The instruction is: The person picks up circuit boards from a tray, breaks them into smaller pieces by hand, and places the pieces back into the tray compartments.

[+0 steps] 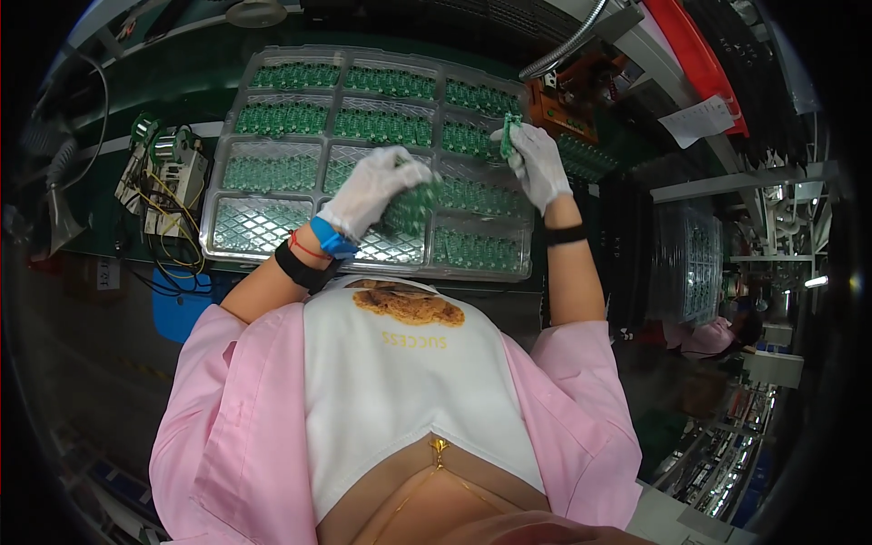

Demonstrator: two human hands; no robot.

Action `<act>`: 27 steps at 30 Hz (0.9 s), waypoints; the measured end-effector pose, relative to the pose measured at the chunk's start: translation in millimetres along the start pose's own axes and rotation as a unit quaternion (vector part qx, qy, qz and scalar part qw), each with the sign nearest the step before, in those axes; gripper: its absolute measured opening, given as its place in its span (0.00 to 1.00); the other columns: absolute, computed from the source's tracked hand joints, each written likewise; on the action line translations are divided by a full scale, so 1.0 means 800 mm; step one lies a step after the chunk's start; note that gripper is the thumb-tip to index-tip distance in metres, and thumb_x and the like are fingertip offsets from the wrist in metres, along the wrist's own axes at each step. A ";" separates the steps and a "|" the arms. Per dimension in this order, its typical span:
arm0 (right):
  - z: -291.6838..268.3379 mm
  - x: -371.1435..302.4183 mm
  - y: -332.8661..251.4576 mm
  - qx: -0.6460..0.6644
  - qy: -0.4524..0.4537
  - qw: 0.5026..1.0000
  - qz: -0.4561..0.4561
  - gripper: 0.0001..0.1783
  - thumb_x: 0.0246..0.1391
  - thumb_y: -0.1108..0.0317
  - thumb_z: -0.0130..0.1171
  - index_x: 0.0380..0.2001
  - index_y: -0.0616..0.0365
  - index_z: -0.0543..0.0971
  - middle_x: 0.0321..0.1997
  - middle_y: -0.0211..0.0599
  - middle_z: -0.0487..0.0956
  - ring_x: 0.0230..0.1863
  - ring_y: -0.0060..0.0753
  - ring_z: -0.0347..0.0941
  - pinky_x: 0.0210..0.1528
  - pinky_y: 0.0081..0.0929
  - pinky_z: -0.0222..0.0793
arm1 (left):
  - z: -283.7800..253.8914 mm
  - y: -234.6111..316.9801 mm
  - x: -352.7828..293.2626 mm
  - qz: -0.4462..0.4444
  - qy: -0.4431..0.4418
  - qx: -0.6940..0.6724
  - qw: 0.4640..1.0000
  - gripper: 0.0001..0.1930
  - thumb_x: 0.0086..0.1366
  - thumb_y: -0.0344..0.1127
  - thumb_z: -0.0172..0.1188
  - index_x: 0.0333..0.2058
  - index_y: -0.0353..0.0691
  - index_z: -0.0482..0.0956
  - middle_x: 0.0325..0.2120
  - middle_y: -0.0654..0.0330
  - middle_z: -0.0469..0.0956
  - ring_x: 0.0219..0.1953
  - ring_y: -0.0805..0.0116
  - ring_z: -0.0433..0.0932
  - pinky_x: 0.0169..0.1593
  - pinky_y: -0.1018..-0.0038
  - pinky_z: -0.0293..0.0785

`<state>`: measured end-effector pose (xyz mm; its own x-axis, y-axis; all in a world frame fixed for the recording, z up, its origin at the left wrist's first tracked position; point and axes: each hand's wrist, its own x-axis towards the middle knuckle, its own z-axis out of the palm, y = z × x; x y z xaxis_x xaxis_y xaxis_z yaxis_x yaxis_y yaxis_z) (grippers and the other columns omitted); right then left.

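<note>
My left hand (377,189), in a white glove with a blue strap at the wrist, is over the middle column of a clear plastic tray (363,272). Its fingers are closed on a bunch of green circuit boards (411,209), smeared by motion. In my right hand (540,165), also gloved, a small green circuit board (510,136) is pinched upright above the tray's right edge. Rows of similar circuit boards (386,125) fill several compartments. Beneath the left hand, the near middle compartment (381,251) shows its patterned floor.
Left of the tray stands a device with yellow wires (168,186). An orange rack (568,109) and a flexible metal hose (568,41) are beyond its far right corner. Stacked clear trays (690,259) stand at the right, with another person in pink (708,338) beside them.
</note>
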<state>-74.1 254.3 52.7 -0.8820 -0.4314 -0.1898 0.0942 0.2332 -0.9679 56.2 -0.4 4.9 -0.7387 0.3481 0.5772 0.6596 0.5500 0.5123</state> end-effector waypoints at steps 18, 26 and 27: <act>0.090 -0.030 -0.026 -0.316 -0.141 0.921 -0.179 0.16 0.46 0.60 0.62 0.33 0.62 0.78 0.31 0.46 0.76 0.37 0.40 0.74 0.40 0.30 0.69 | 0.005 0.034 0.018 -0.268 0.075 -0.148 0.949 0.39 0.44 0.23 0.66 0.57 0.44 0.62 0.43 0.60 0.76 0.39 0.68 0.74 0.41 0.72 0.71; 0.069 -0.041 -0.004 -0.340 -0.104 0.697 -0.622 0.07 0.54 0.66 0.53 0.29 0.59 0.75 0.29 0.39 0.74 0.26 0.34 0.70 0.29 0.25 0.68 | -0.003 0.024 0.011 -0.107 -0.135 -0.087 0.981 0.19 0.51 0.33 0.65 0.43 0.41 0.73 0.33 0.61 0.77 0.30 0.62 0.73 0.34 0.71 0.70; 0.064 -0.040 -0.004 -0.340 -0.105 0.697 -0.622 0.07 0.54 0.66 0.53 0.29 0.59 0.75 0.29 0.39 0.74 0.26 0.34 0.70 0.29 0.25 0.68 | -0.001 0.025 0.011 -0.066 -0.132 -0.111 0.983 0.17 0.52 0.35 0.64 0.41 0.42 0.74 0.34 0.60 0.77 0.31 0.60 0.73 0.34 0.70 0.70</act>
<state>-22.6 222.9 53.7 0.0085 -0.7697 0.6383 -0.9876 -0.1065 -0.1152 63.0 12.8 20.3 -0.8106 0.4865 0.3258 0.5480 0.4343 0.7149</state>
